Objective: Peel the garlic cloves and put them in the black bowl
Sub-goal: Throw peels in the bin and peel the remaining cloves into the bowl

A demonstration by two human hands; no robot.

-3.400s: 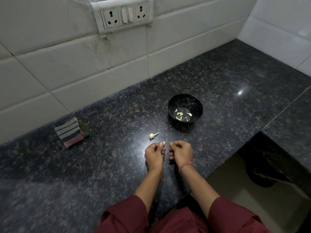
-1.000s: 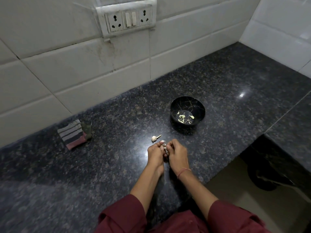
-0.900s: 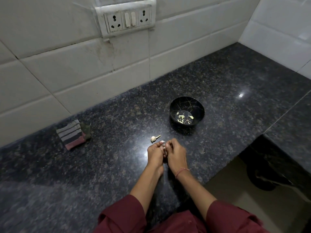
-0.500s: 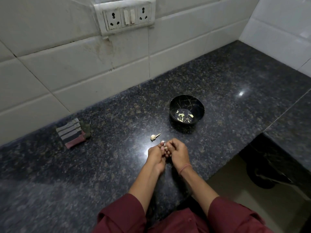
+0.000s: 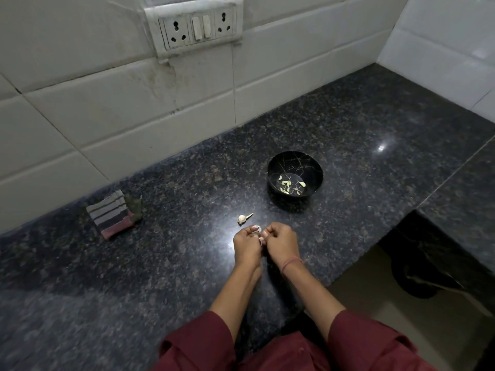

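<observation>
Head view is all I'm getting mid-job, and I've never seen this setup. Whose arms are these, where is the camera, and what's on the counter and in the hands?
There is no machine here. A person works with bare hands, and the single camera sits on their head, looking forward and down. The arms in red sleeves at the bottom edge are therefore the wearer's own. The left hand and right hand meet over the dark stone counter and together pinch a garlic clove, whose pale skin shows between the fingertips. Just beyond them lies a small garlic piece with a stalk. Farther back and to the right stands the black bowl, with several peeled cloves in it. A folded striped cloth lies to the left, near the tiled wall, which carries a socket panel.
</observation>
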